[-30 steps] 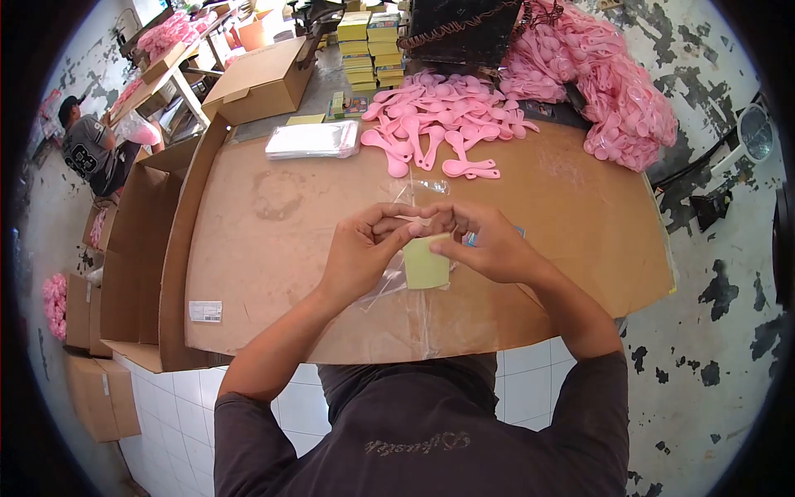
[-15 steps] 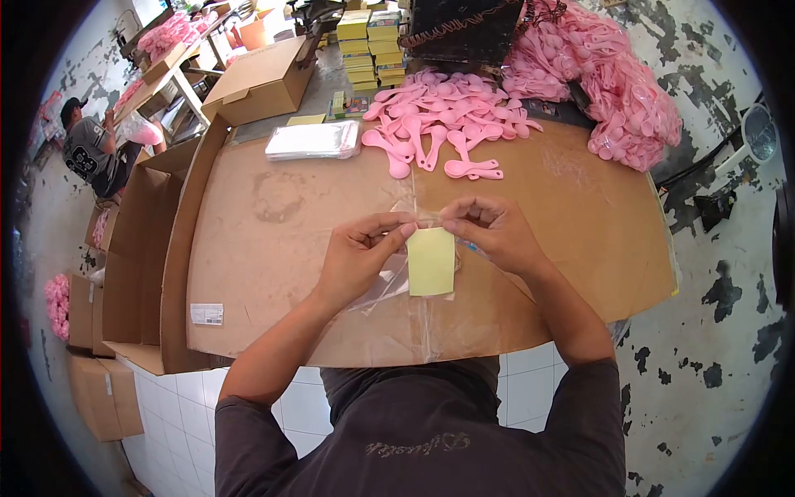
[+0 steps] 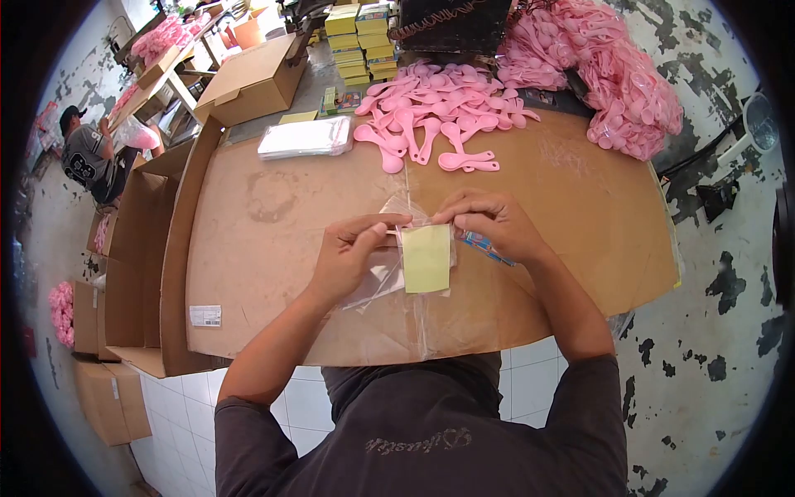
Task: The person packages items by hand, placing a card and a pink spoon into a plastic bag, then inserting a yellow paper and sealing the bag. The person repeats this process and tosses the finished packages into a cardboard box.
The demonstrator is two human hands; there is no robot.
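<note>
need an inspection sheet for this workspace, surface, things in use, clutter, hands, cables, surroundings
Surface: cardboard, stained, label at near left
Job's things: yellow card between the hands, clear film around it; blue printed piece by the right hand
Clutter: loose pink spoons at the far side, white stack to their left, card stacks behind
Hands: left hand and right hand at the card's upper corners; exact grip unclear
Cables: coiled cord against a black box
Surroundings: open carton at left, seated person beyond, bagged spoons at far right
</note>
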